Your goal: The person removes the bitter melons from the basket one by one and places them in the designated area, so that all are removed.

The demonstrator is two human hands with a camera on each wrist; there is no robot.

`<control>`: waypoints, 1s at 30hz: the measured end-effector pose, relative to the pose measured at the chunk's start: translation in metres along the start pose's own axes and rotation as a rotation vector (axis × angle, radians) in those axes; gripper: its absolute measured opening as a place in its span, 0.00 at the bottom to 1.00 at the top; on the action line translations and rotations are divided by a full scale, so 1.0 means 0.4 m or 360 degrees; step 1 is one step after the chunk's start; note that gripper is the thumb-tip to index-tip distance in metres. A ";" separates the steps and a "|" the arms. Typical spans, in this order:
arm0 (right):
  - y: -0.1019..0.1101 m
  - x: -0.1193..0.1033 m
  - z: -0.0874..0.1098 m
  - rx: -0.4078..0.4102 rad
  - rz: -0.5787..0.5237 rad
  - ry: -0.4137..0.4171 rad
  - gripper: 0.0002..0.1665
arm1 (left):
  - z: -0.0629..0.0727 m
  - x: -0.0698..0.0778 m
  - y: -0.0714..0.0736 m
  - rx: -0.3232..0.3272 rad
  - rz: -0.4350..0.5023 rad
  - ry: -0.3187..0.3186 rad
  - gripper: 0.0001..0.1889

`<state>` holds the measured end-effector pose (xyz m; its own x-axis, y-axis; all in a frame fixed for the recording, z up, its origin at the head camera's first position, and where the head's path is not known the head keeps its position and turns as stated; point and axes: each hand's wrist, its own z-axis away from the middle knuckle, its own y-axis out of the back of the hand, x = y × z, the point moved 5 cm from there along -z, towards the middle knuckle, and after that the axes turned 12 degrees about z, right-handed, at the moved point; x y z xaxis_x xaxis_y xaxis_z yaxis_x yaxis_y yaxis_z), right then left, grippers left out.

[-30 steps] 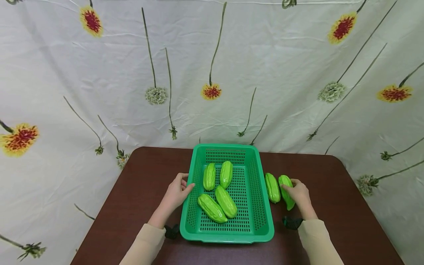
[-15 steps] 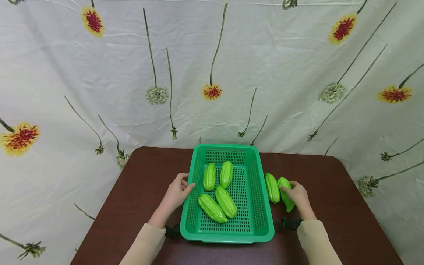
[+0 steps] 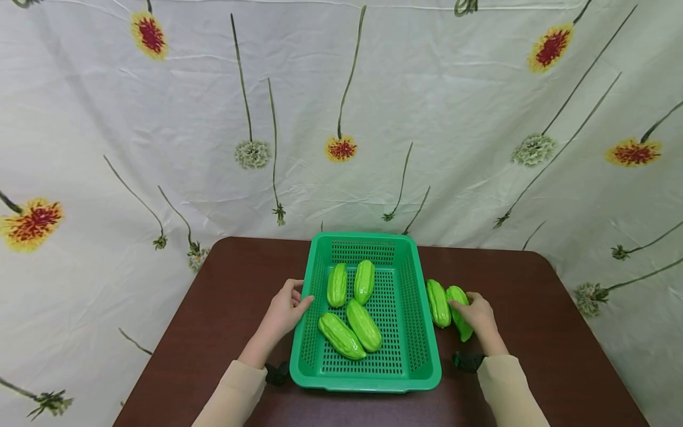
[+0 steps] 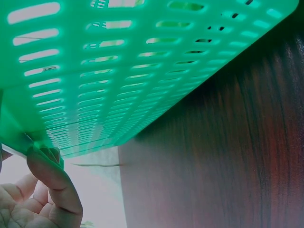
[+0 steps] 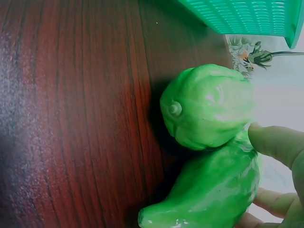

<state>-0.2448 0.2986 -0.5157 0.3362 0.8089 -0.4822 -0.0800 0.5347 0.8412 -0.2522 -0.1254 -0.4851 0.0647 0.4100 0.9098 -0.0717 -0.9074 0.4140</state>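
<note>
A green plastic basket (image 3: 368,385) with slotted sides holds several glossy light-green bitter melons, one of them (image 3: 341,336) near its front left. My left hand (image 3: 284,309) grips the basket's left rim, thumb over the top; the left wrist view shows a bent finger (image 4: 54,183) at the rim. To the right of the basket, two more bitter melons lie side by side on the table. My right hand (image 3: 480,315) holds the outer bitter melon (image 5: 213,185), thumb across its top and fingers along its far side. The inner bitter melon (image 5: 209,107) lies right beside it.
The dark brown wooden table (image 3: 240,279) carries everything. Behind it hangs a pale cloth (image 3: 453,101) printed with flowers. Black wrist straps (image 3: 276,373) sit at both wrists, close to the basket's lower corners.
My right hand has shifted slightly left and toward me with the outer bitter melon, which now lies closer to the inner one. The left hand and basket have stayed put.
</note>
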 end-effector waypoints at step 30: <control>0.130 -0.250 0.073 0.0166 -0.0225 0.0362 0.46 | 0.002 0.008 0.001 -0.0010 -0.0012 -0.0013 0.24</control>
<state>-0.2553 0.2385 -0.4166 0.1171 0.7686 -0.6289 0.0537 0.6274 0.7768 -0.2514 -0.1246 -0.4821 0.0733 0.4158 0.9065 -0.0772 -0.9039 0.4208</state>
